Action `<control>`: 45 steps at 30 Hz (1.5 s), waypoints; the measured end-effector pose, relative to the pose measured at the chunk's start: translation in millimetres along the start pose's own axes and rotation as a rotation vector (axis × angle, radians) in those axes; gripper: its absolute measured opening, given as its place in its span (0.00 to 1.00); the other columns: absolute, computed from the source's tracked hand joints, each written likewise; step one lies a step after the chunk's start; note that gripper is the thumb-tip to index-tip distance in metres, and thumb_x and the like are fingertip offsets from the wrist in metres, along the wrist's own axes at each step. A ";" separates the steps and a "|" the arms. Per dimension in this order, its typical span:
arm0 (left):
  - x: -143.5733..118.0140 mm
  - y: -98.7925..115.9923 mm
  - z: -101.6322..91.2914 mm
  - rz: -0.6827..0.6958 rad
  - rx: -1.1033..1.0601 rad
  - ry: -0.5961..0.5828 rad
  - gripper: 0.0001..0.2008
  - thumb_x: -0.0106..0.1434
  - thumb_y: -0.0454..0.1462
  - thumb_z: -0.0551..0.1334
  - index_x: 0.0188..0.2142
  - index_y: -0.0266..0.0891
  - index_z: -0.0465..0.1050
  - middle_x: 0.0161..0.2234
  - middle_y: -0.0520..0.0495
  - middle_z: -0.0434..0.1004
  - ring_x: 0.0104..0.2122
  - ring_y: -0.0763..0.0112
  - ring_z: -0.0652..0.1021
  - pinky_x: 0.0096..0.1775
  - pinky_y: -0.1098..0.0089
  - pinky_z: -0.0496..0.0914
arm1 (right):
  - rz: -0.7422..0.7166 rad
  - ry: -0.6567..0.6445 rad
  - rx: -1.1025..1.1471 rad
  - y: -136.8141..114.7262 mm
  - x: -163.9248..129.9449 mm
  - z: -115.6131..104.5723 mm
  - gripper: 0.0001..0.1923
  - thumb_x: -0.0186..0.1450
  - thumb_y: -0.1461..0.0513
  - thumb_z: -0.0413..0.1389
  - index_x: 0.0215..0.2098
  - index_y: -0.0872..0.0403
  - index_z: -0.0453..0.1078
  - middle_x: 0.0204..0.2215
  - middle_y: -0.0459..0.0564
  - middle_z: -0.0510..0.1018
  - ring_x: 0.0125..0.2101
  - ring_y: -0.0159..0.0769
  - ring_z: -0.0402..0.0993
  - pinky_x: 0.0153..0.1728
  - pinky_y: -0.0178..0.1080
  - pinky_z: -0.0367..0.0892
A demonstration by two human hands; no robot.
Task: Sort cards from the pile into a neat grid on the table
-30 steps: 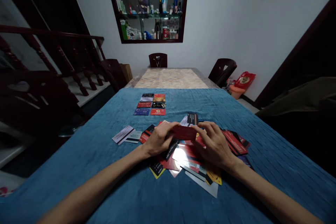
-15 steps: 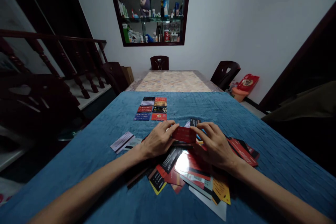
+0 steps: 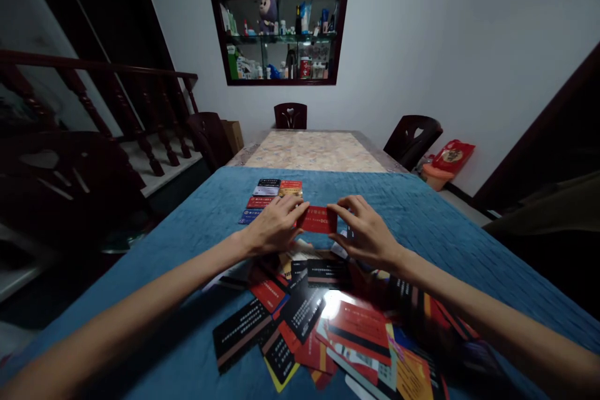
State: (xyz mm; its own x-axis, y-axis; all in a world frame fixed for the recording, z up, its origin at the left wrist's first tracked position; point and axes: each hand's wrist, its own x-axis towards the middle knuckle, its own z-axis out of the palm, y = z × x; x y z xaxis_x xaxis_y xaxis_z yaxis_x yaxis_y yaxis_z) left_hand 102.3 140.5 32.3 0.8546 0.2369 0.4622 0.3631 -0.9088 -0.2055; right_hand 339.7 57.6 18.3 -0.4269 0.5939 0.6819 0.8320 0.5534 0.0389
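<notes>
A red card (image 3: pixel 317 220) with pale print is held up between my two hands, above the far side of a loose card pile. My left hand (image 3: pixel 276 225) pinches its left end. At the right end, the thumb and fingers of my right hand (image 3: pixel 368 231) close on it. Below lies the spread pile of black, red, orange and grey cards (image 3: pixel 304 309), partly under my forearms. Beyond my left hand, cards lie in neat rows, among them a black and white card (image 3: pixel 267 187), an orange card (image 3: pixel 291 188) and a blue card (image 3: pixel 249 217); my hand hides part of them.
A blue cloth (image 3: pixel 187 219) covers the near part of the table, and patterned marble-like top (image 3: pixel 319 149) shows beyond. Dark wooden chairs (image 3: pixel 290 115) stand around it. A wall cabinet (image 3: pixel 281 25) holds a plush toy and bottles. An orange bin (image 3: pixel 435 176) sits at right.
Both hands have lifted the red card from the pile and carried it forward, toward the rows. My left hand now covers part of the rows. The view has tilted slightly.
</notes>
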 end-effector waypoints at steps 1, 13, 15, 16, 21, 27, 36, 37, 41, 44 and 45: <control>2.2 -6.3 0.1 -0.007 0.006 -0.009 0.25 0.62 0.34 0.62 0.58 0.35 0.61 0.54 0.34 0.69 0.54 0.52 0.71 0.51 0.53 0.69 | 0.004 -0.013 0.014 4.6 6.1 4.0 0.22 0.63 0.59 0.57 0.55 0.55 0.65 0.43 0.59 0.70 0.41 0.47 0.65 0.39 0.48 0.67; 31.2 -74.0 8.8 -0.141 0.018 -0.201 0.21 0.62 0.34 0.61 0.54 0.34 0.65 0.51 0.36 0.71 0.48 0.55 0.72 0.46 0.58 0.68 | 0.059 -0.107 0.199 63.4 61.0 62.7 0.26 0.60 0.62 0.61 0.56 0.52 0.66 0.45 0.56 0.69 0.45 0.47 0.66 0.46 0.50 0.67; 34.1 -85.1 14.9 -0.154 0.018 -0.220 0.19 0.62 0.34 0.60 0.53 0.34 0.66 0.51 0.36 0.70 0.48 0.55 0.72 0.46 0.58 0.67 | 0.054 -0.121 0.207 72.0 66.5 72.4 0.25 0.60 0.63 0.61 0.55 0.52 0.67 0.46 0.56 0.69 0.46 0.46 0.66 0.47 0.50 0.66; 35.6 -90.4 18.1 -0.160 0.018 -0.227 0.19 0.62 0.34 0.60 0.53 0.34 0.67 0.51 0.36 0.70 0.48 0.55 0.72 0.46 0.58 0.67 | 0.053 -0.126 0.207 76.3 69.0 77.1 0.25 0.59 0.63 0.61 0.55 0.52 0.67 0.46 0.56 0.70 0.46 0.46 0.66 0.48 0.49 0.66; 47.3 -114.5 35.6 -0.202 0.018 -0.269 0.17 0.61 0.35 0.61 0.50 0.36 0.69 0.50 0.39 0.70 0.48 0.56 0.72 0.47 0.61 0.68 | 0.076 -0.124 0.206 97.4 79.6 100.1 0.23 0.59 0.65 0.60 0.53 0.54 0.69 0.46 0.56 0.70 0.47 0.46 0.66 0.49 0.48 0.65; 63.0 -142.1 58.7 -0.250 0.018 -0.265 0.16 0.58 0.35 0.63 0.47 0.37 0.72 0.48 0.41 0.71 0.49 0.56 0.72 0.49 0.61 0.68 | 0.139 -0.113 0.219 123.5 93.1 130.4 0.20 0.60 0.67 0.59 0.51 0.53 0.71 0.46 0.55 0.71 0.47 0.45 0.66 0.51 0.47 0.64; 78.9 -169.9 76.8 -0.346 0.011 -0.428 0.10 0.56 0.34 0.61 0.39 0.36 0.74 0.46 0.40 0.73 0.49 0.55 0.72 0.48 0.63 0.67 | 0.266 -0.242 0.193 145.7 112.4 170.0 0.18 0.59 0.67 0.58 0.48 0.55 0.74 0.47 0.56 0.72 0.48 0.44 0.66 0.52 0.44 0.62; 80.4 -172.3 79.5 -0.358 0.009 -0.442 0.10 0.55 0.34 0.61 0.38 0.36 0.74 0.47 0.40 0.73 0.49 0.55 0.71 0.48 0.63 0.67 | 0.269 -0.248 0.195 147.8 113.4 173.7 0.17 0.59 0.67 0.58 0.48 0.55 0.74 0.47 0.56 0.73 0.48 0.43 0.67 0.51 0.43 0.62; 85.0 -181.1 91.9 -0.396 -0.003 -0.483 0.11 0.53 0.37 0.63 0.37 0.36 0.75 0.46 0.41 0.73 0.49 0.52 0.71 0.49 0.61 0.67 | 0.280 -0.277 0.196 156.6 116.5 187.3 0.17 0.59 0.66 0.57 0.47 0.55 0.75 0.46 0.56 0.74 0.45 0.42 0.69 0.51 0.42 0.63; 87.1 -185.7 99.7 -0.419 -0.016 -0.512 0.10 0.53 0.37 0.63 0.36 0.37 0.75 0.45 0.42 0.74 0.49 0.52 0.70 0.49 0.60 0.67 | 0.290 -0.306 0.190 161.9 117.4 195.4 0.17 0.58 0.66 0.58 0.46 0.55 0.76 0.44 0.55 0.75 0.44 0.40 0.70 0.49 0.41 0.63; 87.7 -186.7 101.8 -0.424 -0.022 -0.522 0.09 0.53 0.37 0.62 0.35 0.38 0.75 0.44 0.42 0.74 0.49 0.53 0.70 0.49 0.60 0.66 | 0.293 -0.316 0.187 163.2 117.4 197.5 0.16 0.58 0.66 0.58 0.45 0.55 0.76 0.43 0.54 0.76 0.43 0.40 0.70 0.48 0.40 0.63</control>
State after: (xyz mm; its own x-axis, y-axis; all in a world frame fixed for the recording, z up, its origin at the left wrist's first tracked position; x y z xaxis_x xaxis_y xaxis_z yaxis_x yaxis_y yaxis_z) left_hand 147.2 366.0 23.5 0.7091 0.7049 0.0198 0.7039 -0.7059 -0.0782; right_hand 355.4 332.9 -39.5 -0.2950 0.8734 0.3875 0.8677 0.4147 -0.2741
